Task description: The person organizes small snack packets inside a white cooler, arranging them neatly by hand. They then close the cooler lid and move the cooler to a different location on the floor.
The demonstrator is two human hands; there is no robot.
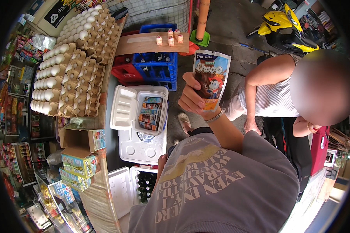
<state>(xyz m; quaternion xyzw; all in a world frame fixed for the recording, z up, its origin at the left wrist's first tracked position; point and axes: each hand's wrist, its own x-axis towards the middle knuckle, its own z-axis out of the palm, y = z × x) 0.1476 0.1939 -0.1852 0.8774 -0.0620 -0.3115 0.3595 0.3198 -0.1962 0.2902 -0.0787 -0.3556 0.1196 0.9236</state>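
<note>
In my right hand [193, 95], raised in front of my chest, is a chocolate drink pouch [216, 73] with a cartoon cow on it. My fingers curl round its left edge, and its printed face is turned toward me. Of my left hand [162, 161], only a strip of skin shows beside my grey shirt, next to the coolers; its fingers are hidden. To the left of the held pouch, a small white cooler [165, 116] stands with its lid [123, 107] swung back. Several similar pouches [148, 116] lie inside it.
Under the small cooler is a larger white cooler [144, 145]; another holds bottles [145, 184]. Egg trays [76, 83] and drink boxes [79, 167] crowd the left counter. Small bottles [171, 40] stand on a board above blue crates [155, 72]. Another person [266, 91] is close on the right, beyond a yellow scooter [278, 21].
</note>
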